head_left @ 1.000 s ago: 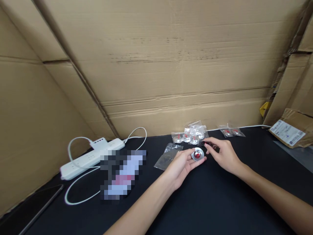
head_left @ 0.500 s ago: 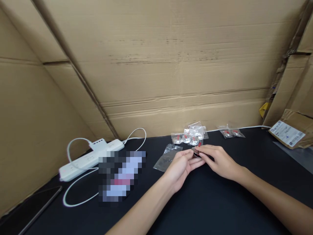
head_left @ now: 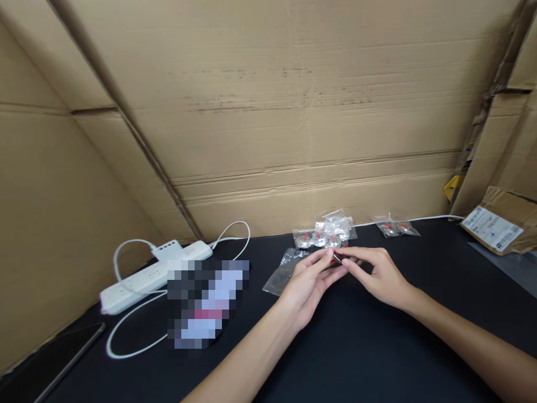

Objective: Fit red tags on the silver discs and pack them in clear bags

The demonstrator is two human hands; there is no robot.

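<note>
My left hand [head_left: 309, 284] and my right hand [head_left: 380, 275] meet over the black table [head_left: 377, 358], fingertips pinched together on a small silver disc with a red centre [head_left: 337, 258]. Only a sliver of the disc shows between the fingers. Just behind the hands lies a heap of small clear bags [head_left: 326, 234] holding similar silver and red parts. An empty clear bag [head_left: 280, 273] lies flat beside my left hand.
Two more small bags [head_left: 394, 227] lie to the back right. A white power strip [head_left: 151, 270] with looping cable sits at left, next to a blurred-out object [head_left: 203, 305]. Cardboard walls [head_left: 268, 123] enclose the table; a labelled cardboard parcel [head_left: 499, 224] sits far right.
The disc lay open on my left fingers a second ago. My right hand has come across and both hands have closed on it, lifting it slightly toward the bags.
</note>
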